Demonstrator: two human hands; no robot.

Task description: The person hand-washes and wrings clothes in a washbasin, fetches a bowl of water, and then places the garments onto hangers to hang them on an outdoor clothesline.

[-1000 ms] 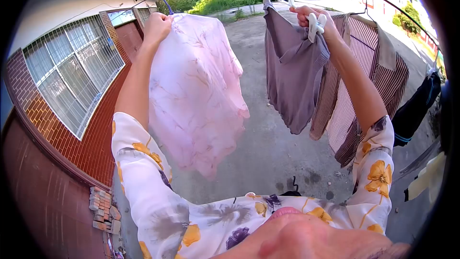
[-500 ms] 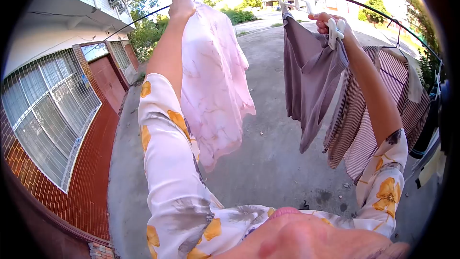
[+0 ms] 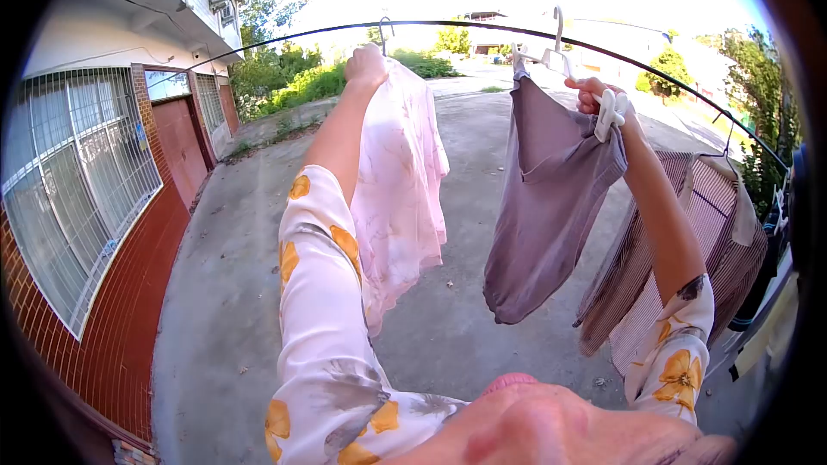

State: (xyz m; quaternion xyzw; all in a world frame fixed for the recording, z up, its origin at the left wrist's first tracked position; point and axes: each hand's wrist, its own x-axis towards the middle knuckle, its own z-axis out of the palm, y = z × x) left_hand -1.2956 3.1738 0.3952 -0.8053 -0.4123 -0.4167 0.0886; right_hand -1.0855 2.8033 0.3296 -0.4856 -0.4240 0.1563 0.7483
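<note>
My left hand is closed at the top of a pale pink patterned shirt. A thin hanger hook rises out of the shirt's neck and meets the dark clothesline. My right hand grips a white clip hanger, whose tall hook reaches above the line. Clipped at both ends by its waist edge, a grey-purple pair of shorts hangs from it, just left of my right forearm. One white clip sits against that hand.
Right of my arm a striped shirt hangs on a dark hanger, with more clothes beyond. At left stands a building with a barred window and a reddish door. Grey concrete lies below.
My left hand and the pink shirt have shifted right along the line, closer to the shorts. The shorts have swung, their lower edge now further left. The view has also tilted slightly.
</note>
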